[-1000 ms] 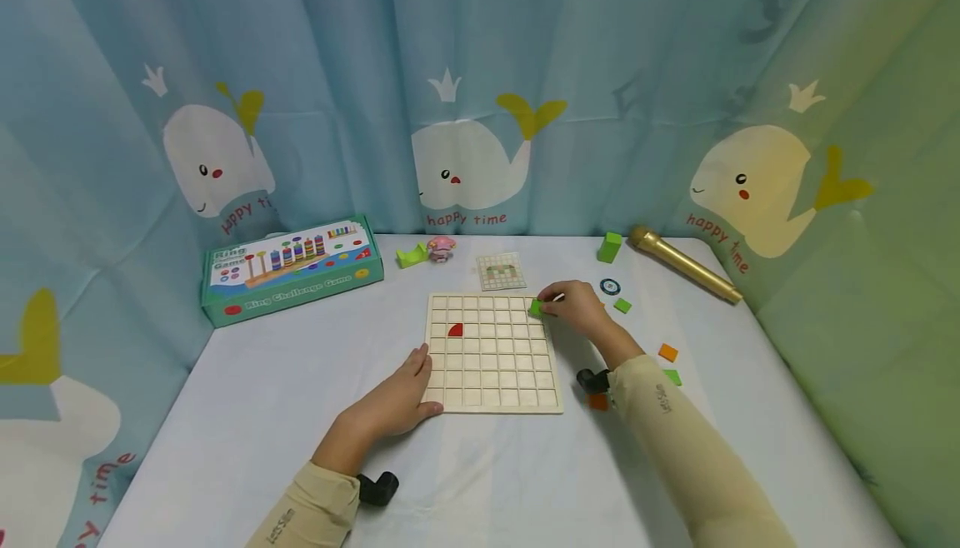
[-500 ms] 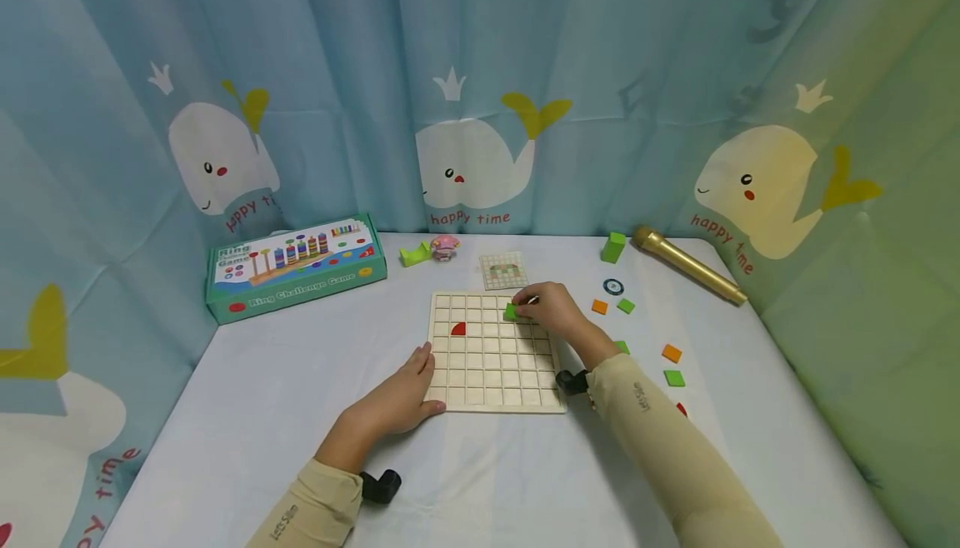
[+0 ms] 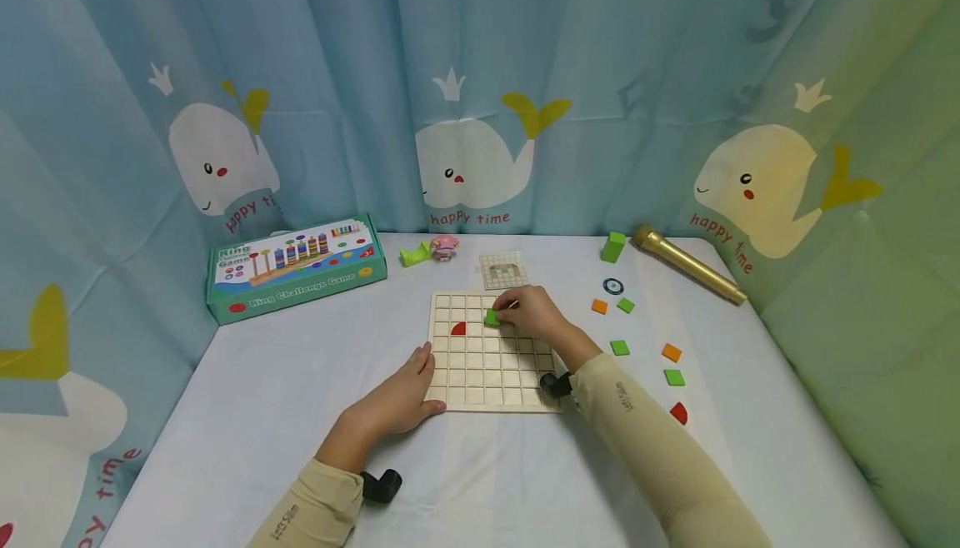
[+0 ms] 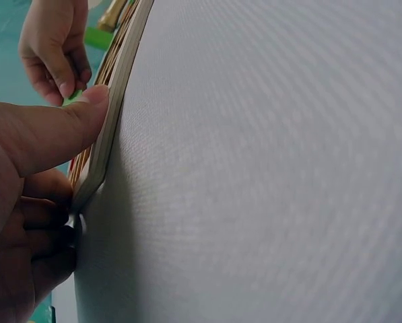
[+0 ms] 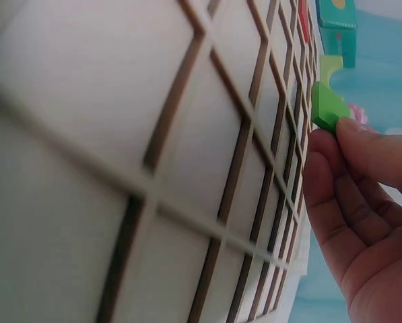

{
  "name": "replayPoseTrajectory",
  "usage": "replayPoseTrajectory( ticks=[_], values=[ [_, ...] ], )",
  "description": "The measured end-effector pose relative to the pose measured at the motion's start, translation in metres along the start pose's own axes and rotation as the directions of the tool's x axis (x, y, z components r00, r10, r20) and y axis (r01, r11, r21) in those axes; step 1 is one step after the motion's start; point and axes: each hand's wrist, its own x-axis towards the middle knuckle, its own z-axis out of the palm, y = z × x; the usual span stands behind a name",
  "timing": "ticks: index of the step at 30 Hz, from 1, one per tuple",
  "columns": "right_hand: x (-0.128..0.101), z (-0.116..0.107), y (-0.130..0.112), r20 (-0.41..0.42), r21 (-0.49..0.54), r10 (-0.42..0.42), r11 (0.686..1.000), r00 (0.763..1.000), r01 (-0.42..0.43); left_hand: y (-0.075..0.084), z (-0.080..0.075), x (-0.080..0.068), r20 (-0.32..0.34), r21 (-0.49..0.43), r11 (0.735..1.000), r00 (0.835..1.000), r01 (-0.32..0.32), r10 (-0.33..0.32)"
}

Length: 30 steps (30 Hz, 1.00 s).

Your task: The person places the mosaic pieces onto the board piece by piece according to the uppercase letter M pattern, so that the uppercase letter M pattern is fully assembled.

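A wooden grid board (image 3: 491, 381) lies on the white table, with a red quarter-circle tile (image 3: 456, 329) in one cell near its far left. My right hand (image 3: 525, 313) pinches a green tile (image 3: 492, 317) just over the board's upper cells, two columns right of the red tile; the right wrist view shows the green tile (image 5: 328, 101) at my fingertips (image 5: 359, 138) against the grid (image 5: 187, 168). My left hand (image 3: 401, 390) rests at the board's near left corner, its thumb (image 4: 66, 128) pressed on the board's edge (image 4: 116, 87) and fingers curled below.
Loose green, orange and red tiles (image 3: 619, 347) lie right of the board. A pattern card (image 3: 503, 270), a green block (image 3: 612, 246), a gold microphone (image 3: 686, 265), a small pink toy (image 3: 444, 246) and a game box (image 3: 296, 265) sit farther back. Curtains enclose the table.
My right hand carried the green tile leftward from the board's upper right corner to over its upper middle cells. The left hand stayed in place.
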Motion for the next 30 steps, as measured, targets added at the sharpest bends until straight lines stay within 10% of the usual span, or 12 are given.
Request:
replayPoseTrajectory(
  ticks=[30],
  values=[
    [0.010, 0.025, -0.022, 0.102, -0.147, -0.057, 0.987, 0.993, 0.071, -0.001, 0.000, 0.000, 0.005, 0.004, 1.000, 1.000, -0.018, 0.018]
  ],
)
